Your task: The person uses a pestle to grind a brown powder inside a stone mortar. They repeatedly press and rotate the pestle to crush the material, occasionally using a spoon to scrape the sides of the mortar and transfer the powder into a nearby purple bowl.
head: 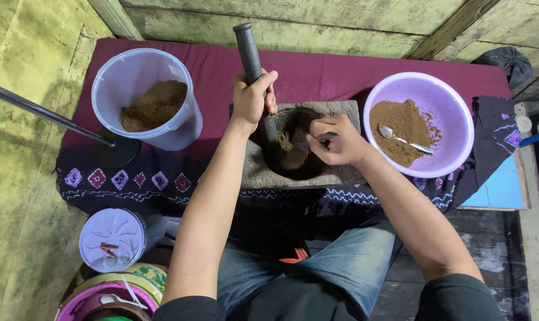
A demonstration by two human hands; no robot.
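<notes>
Maroon cloth (317,74): covering the low counter across the upper frame, patterned dark fabric (133,178) hanging along its near edge.

Purple bowl (453,113): sitting at the right, holding brown powder and a metal spoon (405,140).

Clear plastic tub (140,77): standing at upper left, partly filled with the same brown powder.

Stone mortar (340,172): lying at centre between tub and bowl, its dark hollow holding brown powder.

White lidded jar (112,238): lying at lower left, beside coloured bowls.

Dark pestle (250,50): standing almost upright in the mortar's hollow, its top rising above the grip.

Left hand (251,98): wrapping closed around the pestle's middle.

Right hand (337,142): closing its grip on a small spoon (324,138), reaching into the hollow just beside the pestle's lower end.
</notes>
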